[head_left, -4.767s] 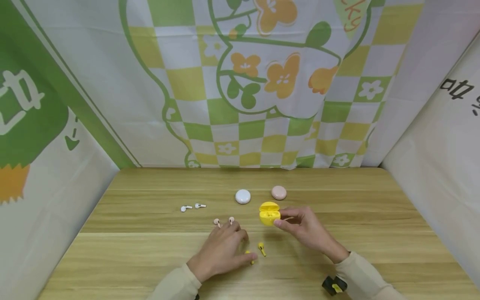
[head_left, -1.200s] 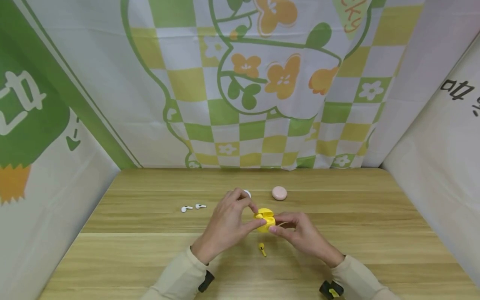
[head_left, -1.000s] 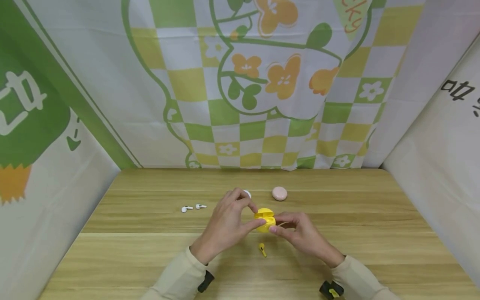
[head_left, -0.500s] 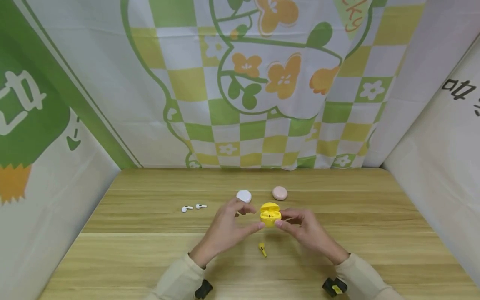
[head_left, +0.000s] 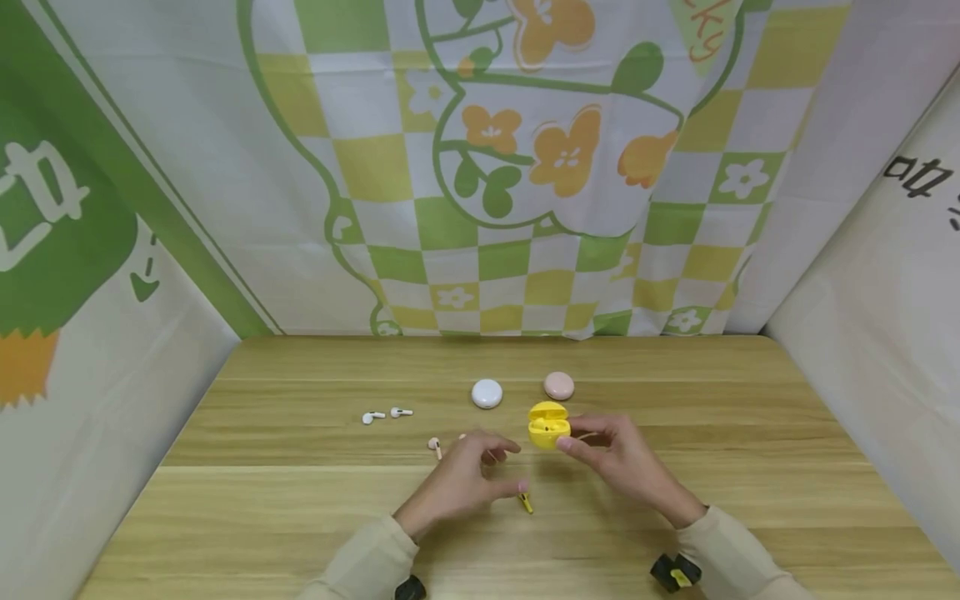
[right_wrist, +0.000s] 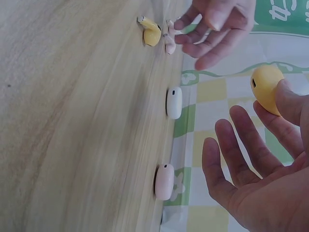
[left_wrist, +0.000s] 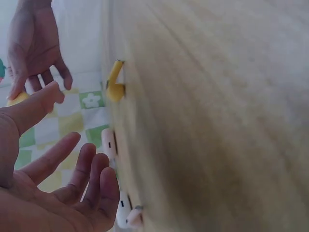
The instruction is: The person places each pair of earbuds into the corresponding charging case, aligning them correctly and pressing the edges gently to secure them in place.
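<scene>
Pinching the open yellow case [head_left: 549, 436] in right hand [head_left: 628, 463] — poised to take yellow earbud [head_left: 527, 503], seemingly untouched, with left hand [head_left: 467, 482] wide-fingered — next, needing a narrow pinch.

We look across a light wood-grain tabletop [head_left: 585, 542] with rounded far corners, its grain running from side to side. Behind it hangs a white fabric backdrop [head_left: 525, 208] printed with green and yellow checks, orange blossoms, green leaves and small white flowers; we notice faint creases in it. To our left stands a white wall panel with green and orange printing [head_left: 112, 375], and to our right a white wall panel with dark lettering [head_left: 862, 333]. Soft light falls over everything.
</scene>
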Demonstrator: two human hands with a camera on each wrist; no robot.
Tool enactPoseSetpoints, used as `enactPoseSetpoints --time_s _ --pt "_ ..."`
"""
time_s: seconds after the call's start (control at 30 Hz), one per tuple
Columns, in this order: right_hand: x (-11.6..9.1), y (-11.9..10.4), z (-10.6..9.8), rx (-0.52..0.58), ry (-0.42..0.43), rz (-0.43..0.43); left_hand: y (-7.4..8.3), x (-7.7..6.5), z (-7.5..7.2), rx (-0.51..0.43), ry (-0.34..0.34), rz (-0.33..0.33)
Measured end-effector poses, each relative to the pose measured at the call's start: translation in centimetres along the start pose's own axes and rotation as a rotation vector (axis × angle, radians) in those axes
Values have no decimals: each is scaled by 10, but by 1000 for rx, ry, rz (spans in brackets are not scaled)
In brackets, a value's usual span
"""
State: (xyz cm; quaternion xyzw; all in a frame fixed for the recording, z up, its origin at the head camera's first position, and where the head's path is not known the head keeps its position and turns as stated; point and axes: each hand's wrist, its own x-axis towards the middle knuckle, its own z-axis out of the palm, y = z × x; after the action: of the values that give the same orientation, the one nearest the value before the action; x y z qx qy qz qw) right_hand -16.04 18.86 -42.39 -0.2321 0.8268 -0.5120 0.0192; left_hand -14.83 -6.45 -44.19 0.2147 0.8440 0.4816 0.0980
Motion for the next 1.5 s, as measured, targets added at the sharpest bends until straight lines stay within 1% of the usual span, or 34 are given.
enactPoseSetpoints --time_s 0.13,0.3,0.7,1.03,1.33,1.5 --pt "-1 1 -2 -7 18 11 -2 0 3 -6 -24 -13" --pt "-2 2 -7 -2 30 37 -7 3 5 12 -48 -32" --pt "-8 5 -18 -14 66 63 -10 6 9 76 -56 -37" --pt "-10 9 -20 -25 83 53 -9 8 10 131 -45 -5" --pt "-11 6 -20 -14 67 63 -10 8 13 186 -22 -10" --pt "-10 6 -19 -9 61 66 -8 8 12 191 -16 -2"
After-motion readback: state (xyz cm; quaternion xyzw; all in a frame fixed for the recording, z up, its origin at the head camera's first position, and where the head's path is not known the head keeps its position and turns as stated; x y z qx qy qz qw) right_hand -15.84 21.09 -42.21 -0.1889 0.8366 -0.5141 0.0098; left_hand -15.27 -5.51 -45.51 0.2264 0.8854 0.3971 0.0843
